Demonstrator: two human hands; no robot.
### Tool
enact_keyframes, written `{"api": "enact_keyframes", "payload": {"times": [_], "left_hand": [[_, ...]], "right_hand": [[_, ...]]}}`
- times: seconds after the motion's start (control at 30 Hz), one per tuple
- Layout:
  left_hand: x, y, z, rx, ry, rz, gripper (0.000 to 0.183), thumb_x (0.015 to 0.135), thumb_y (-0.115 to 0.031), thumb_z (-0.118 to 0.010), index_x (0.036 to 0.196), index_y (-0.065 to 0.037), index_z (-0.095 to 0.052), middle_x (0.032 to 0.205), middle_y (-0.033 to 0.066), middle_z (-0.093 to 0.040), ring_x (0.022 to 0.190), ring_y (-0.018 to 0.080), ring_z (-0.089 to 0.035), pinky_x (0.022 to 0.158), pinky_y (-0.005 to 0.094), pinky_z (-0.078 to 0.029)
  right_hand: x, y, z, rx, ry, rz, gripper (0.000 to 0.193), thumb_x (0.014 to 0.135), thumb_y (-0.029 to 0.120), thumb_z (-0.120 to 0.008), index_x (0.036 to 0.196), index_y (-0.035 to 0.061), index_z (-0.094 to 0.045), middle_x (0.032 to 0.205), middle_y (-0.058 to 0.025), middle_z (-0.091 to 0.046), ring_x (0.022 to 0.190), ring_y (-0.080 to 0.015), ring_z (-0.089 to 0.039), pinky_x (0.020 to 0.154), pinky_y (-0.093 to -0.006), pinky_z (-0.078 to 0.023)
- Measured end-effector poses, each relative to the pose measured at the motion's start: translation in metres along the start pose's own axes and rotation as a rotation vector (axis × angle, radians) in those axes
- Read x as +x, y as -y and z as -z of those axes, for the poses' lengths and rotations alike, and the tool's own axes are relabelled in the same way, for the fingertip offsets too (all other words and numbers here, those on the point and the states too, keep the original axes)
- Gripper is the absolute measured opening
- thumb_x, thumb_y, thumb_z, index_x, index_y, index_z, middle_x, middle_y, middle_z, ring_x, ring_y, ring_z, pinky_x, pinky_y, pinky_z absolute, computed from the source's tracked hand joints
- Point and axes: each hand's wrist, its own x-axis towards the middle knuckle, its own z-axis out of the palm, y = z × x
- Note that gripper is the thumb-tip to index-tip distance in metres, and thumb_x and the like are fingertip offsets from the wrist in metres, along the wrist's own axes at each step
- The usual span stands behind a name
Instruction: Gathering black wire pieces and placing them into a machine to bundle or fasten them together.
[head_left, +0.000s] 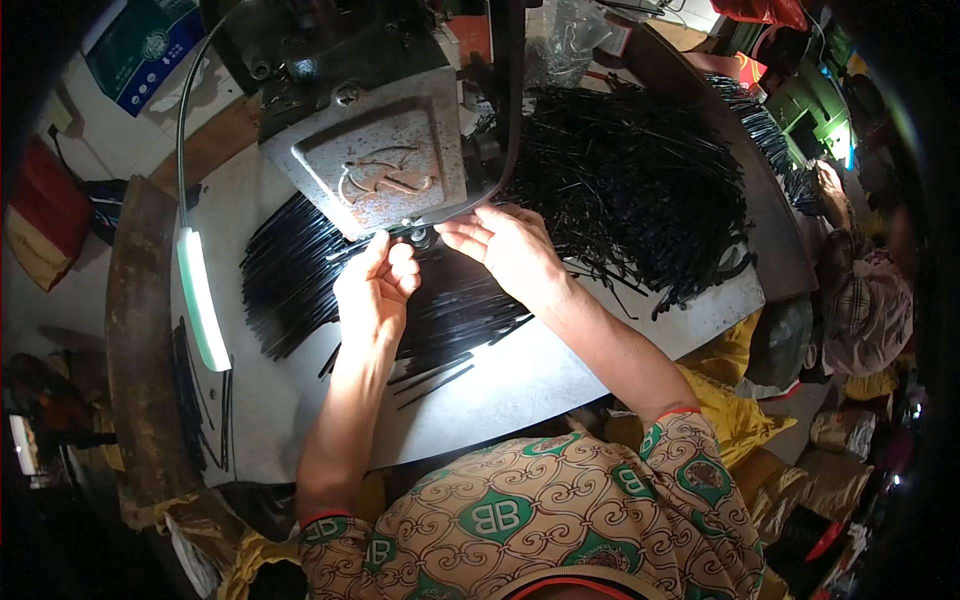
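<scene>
A dark machine head with a worn grey metal cover (375,170) hangs over the white worktop (480,390). Just below its lower edge is a small round metal part (422,238), with one of my hands on each side. My left hand (375,285) is closed, thumb and index finger pinched at the cover's bottom edge. My right hand (508,250) is closed too, its fingertips pressed together under the machine. What either pinch holds is too small or hidden to make out. Thin black strips (300,275) lie in a layer under and beside my left hand.
A large tangled heap of black strips (630,190) covers the worktop's right side. A lit lamp (202,300) on a flexible neck hangs at left. Curved brown boards (145,330) edge the table. Yellow sacks (740,400) lie at right, near another person's hand (832,195) and more strips.
</scene>
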Motion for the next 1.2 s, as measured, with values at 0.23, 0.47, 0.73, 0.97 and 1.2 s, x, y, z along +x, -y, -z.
{"api": "enact_keyframes", "payload": {"times": [0.23, 0.47, 0.73, 0.97, 1.2], "left_hand": [[0.001, 0.002, 0.001, -0.018, 0.004, -0.019, 0.019, 0.083, -0.017, -0.053, 0.081, 0.002, -0.054, 0.067, 0.0079, -0.057, 0.054, 0.0148, -0.053, 0.047, 0.0237, -0.043], [-0.001, 0.006, 0.001, -0.04, -0.008, -0.017, 0.02, 0.083, -0.018, -0.054, 0.082, 0.002, -0.055, 0.068, 0.0076, -0.058, 0.054, 0.014, -0.053, 0.046, 0.0232, -0.042], [-0.006, 0.006, -0.001, -0.046, -0.031, 0.012, 0.02, 0.083, -0.017, -0.054, 0.083, 0.003, -0.054, 0.067, 0.0074, -0.057, 0.053, 0.0137, -0.052, 0.046, 0.0229, -0.042], [-0.008, 0.008, -0.002, -0.023, -0.056, 0.022, 0.02, 0.083, -0.016, -0.054, 0.085, 0.004, -0.053, 0.066, 0.0058, -0.054, 0.053, 0.0126, -0.049, 0.047, 0.0221, -0.039], [-0.005, 0.008, 0.003, -0.005, 0.04, 0.032, 0.012, 0.085, -0.017, -0.051, 0.085, -0.005, -0.051, 0.067, 0.0013, -0.052, 0.055, 0.0081, -0.044, 0.049, 0.0188, -0.036]], "right_hand": [[0.001, -0.003, 0.0, 0.011, -0.021, 0.014, 0.023, 0.089, 0.012, -0.041, 0.093, -0.0081, -0.052, 0.09, -0.0209, -0.058, 0.085, -0.0253, -0.06, 0.079, -0.0346, -0.05], [0.001, -0.006, 0.002, 0.057, -0.037, 0.027, 0.022, 0.089, 0.011, -0.04, 0.094, -0.0083, -0.05, 0.09, -0.0217, -0.057, 0.084, -0.0267, -0.06, 0.079, -0.0349, -0.051], [-0.003, -0.006, -0.002, 0.022, -0.038, 0.028, 0.022, 0.088, 0.007, -0.041, 0.097, -0.0104, -0.049, 0.096, -0.0224, -0.055, 0.091, -0.0291, -0.058, 0.084, -0.0377, -0.048], [-0.002, -0.014, 0.001, 0.044, -0.061, 0.047, 0.02, 0.088, 0.008, -0.039, 0.092, -0.0083, -0.05, 0.089, -0.0206, -0.057, 0.083, -0.0272, -0.06, 0.076, -0.0351, -0.052], [0.0, -0.008, 0.008, 0.113, -0.002, 0.016, 0.019, 0.086, 0.009, -0.047, 0.087, -0.0092, -0.05, 0.087, -0.0211, -0.057, 0.085, -0.0303, -0.06, 0.074, -0.0393, -0.052]]}}
